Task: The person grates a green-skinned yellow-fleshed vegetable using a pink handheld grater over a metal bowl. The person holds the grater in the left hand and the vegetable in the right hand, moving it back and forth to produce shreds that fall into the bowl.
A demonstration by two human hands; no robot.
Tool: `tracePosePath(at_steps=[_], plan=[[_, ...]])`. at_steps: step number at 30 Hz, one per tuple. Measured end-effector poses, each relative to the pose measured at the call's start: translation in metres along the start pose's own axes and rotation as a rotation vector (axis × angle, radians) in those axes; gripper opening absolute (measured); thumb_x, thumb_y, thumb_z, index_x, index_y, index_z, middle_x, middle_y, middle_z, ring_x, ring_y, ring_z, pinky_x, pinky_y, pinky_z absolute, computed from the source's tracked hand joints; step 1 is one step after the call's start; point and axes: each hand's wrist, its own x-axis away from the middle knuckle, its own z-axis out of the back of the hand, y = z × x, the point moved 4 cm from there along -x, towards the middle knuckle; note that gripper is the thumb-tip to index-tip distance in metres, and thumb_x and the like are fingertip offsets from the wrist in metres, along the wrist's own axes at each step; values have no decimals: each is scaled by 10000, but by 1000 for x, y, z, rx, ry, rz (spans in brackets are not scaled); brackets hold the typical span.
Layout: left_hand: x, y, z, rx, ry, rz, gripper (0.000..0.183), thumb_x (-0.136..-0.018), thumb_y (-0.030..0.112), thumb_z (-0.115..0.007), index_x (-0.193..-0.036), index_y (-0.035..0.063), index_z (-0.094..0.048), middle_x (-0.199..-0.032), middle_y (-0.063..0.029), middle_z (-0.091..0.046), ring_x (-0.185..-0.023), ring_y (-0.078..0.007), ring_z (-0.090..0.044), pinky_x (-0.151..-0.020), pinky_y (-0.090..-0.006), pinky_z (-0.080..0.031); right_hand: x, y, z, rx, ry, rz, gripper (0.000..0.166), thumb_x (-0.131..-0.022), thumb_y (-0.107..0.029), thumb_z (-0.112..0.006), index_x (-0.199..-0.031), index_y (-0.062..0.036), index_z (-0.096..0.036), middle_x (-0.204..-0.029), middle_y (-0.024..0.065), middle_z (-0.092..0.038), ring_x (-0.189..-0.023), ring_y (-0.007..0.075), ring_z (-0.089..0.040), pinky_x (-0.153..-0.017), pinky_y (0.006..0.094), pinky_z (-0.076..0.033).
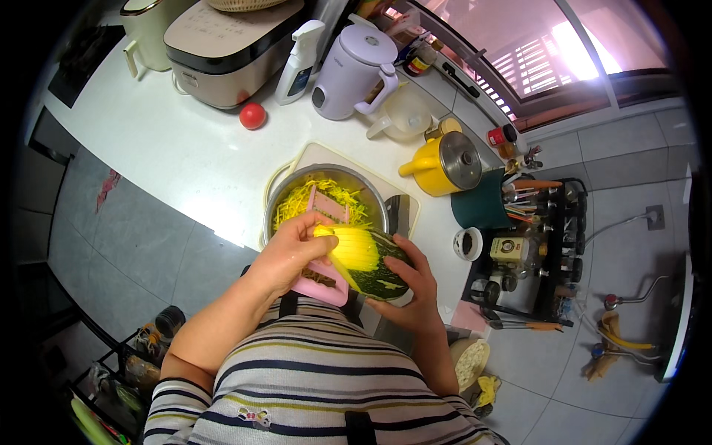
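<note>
A squash (356, 256) with dark green rind and a grated yellow face is held up over the near side of a steel bowl (380, 194). My right hand (409, 286) wraps its green end. With thumb and fingers, my left hand (300, 250) pinches the pale yellow end, where a thin strip of flesh seems to hang along the edge. Yellow and green shreds (292, 206) lie in the bowl. A pink grater (331, 204) leans in it, its loop handle (328, 292) sticking out towards me below the squash, which hides the grater's middle.
Under the bowl lies a cutting board (317, 153), with a dark flat object (397, 214) on its right. A tomato (252, 116), a rice cooker (222, 61), a spray bottle (298, 64), a lilac electric kettle (353, 72) and a yellow lidded pot (445, 164) stand beyond. A spice rack (523, 250) is at right.
</note>
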Motion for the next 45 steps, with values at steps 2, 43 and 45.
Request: tracePosePath(at_steps=[2, 43, 45], plan=[[0, 2, -1, -24, 2, 11, 152, -879, 40, -603, -1026, 11, -577, -854, -38, -647, -701, -80, -613, -637, -214, -508, -1, -2, 0, 36, -2, 21, 677, -562, -124, -886, -1181, -71, -616, -1379, 238, -481, -1231, 396, -545, -1009, 434, -471], [-18, -12, -11, 26, -25, 36, 247, -830, -37, -472, -1057, 7, -559, -916, -59, -623, -773, -117, -611, -678, -240, -507, -9, -20, -1, 343, 3, 78, 519, -632, -212, -806, -1138, -215, -690, -1314, 105, -559, -1134, 374, -570, -898, 431, -528], [-20, -13, -10, -27, -27, 38, 233, -834, -34, -478, -1048, 9, -560, -909, -55, -621, -768, -112, -605, -671, -239, -500, -7, -15, -1, 289, 4, 38, 534, -618, -201, -822, -1136, -203, -691, -1316, 118, -556, -1147, 372, -568, -919, 430, -523]])
